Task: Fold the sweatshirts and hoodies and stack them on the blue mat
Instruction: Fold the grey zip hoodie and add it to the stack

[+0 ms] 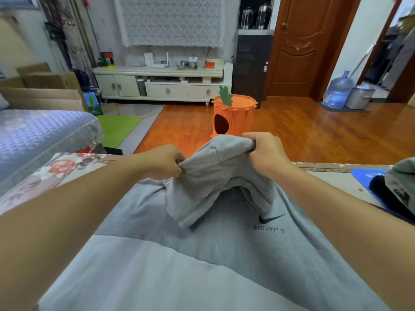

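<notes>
- Head view looked down over a grey hoodie (224, 254) spread flat on a floral-covered table (67, 169), its body running from the near edge toward the far edge, with a black swoosh logo and the words "JUST DRIFT IT" on the chest at right of centre.
- The left hand (166, 161) had its fingers curled, pinching the left edge of the hoodie's hood (211, 176) between thumb and fingertips.
- The right hand (266, 151) gripped the far right edge of the hood, fingers folded over the cloth.
- Between the two hands the hood was lifted clear of the hoodie's body and hung in a loose tent, its near corner drooping onto the chest.
- Both bare forearms reached in from the near corners, crossing over the hoodie's sides.
- A blue mat (363, 176) lay at the right edge of the table, well apart from the hood, with a dark garment (379, 187) and a pale green one (402, 178) lying on it, partly cut off by the frame.
- Beyond the far edge of the table stood an orange carrot-shaped bin (235, 117) on a wooden floor (314, 131).
- A sofa with a bluish quilted cover (33, 135) sat at far left, and a white cabinet (161, 84) stood along the far wall.
</notes>
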